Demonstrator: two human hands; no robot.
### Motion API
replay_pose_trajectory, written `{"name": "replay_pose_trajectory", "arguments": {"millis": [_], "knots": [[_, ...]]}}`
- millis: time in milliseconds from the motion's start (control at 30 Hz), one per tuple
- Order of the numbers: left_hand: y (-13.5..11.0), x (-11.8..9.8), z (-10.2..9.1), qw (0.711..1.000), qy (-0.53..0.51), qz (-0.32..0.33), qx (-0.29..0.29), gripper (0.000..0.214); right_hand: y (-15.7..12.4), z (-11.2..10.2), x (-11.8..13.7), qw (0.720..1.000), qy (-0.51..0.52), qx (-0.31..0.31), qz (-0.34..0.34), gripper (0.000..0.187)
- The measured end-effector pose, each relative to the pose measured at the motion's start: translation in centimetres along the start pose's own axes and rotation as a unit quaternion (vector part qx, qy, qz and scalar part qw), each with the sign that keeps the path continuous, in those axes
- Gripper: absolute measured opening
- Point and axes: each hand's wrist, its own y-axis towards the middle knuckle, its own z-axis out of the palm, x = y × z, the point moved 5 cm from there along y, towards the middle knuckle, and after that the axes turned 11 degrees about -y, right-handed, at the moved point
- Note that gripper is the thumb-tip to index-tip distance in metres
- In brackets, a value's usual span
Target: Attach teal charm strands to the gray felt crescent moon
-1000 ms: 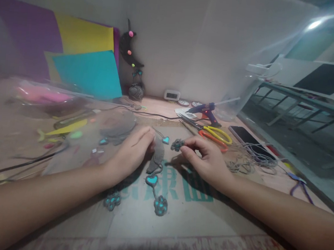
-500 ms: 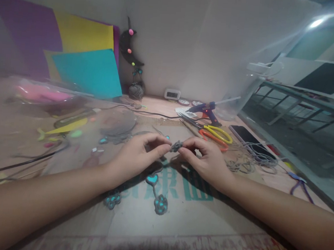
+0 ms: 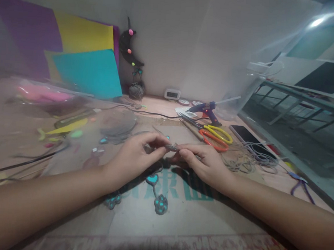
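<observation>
Left hand (image 3: 134,157): closed in a pinch; thumb and forefinger hold the left end of the small grey felt piece (image 3: 172,147).
Right hand (image 3: 207,164): also closed in a pinch; its fingertips hold the right end of the same piece, and the other fingers are curled under.
Held piece: it is in the air between the two hands, a little above the brown cardboard sheet with turquoise characters (image 3: 194,215); its shape is too small to tell.
Just below the hands: a grey felt heart with turquoise centre (image 3: 152,179) lies on the cardboard, and nearer to the camera lies a grey felt paw with turquoise pads (image 3: 160,204). A second paw of the same kind (image 3: 113,201) is partly hidden by the left forearm.
To the right: scissors with yellow and orange handles (image 3: 216,137), a loose bundle of grey cord (image 3: 248,159), a black phone (image 3: 245,135), and behind them a blue glue gun (image 3: 205,109).
To the left: a clear plastic bag (image 3: 70,107) with small coloured scraps inside.
At the wall: a turquoise sheet (image 3: 87,72) leans before a yellow sheet (image 3: 81,35); beside them a ball of grey yarn (image 3: 135,91) and a small white clock (image 3: 171,94).
</observation>
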Motion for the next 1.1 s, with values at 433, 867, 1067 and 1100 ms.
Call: {"name": "replay_pose_trajectory", "arguments": {"millis": [433,867,1067,1100], "knots": [[0.2,0.2,0.2,1.0,0.007,-0.015,0.024,0.015,0.4,-3.5,0.7,0.981,-0.085,-0.166,-0.048,0.017],[0.4,1.3,0.4,0.998,0.012,-0.047,0.027,0.014,3.0,-5.6,-6.8,0.935,-0.346,-0.013,0.077,0.033],[0.3,1.1,0.4,0.998,0.002,-0.05,0.033,0.01,3.3,-3.1,-6.6,0.902,-0.429,0.032,0.037,0.037],[0.3,1.0,0.4,0.998,0.002,-0.049,0.034,0.011,3.3,-2.9,-6.6,0.901,-0.431,0.033,0.032,0.037]]}}
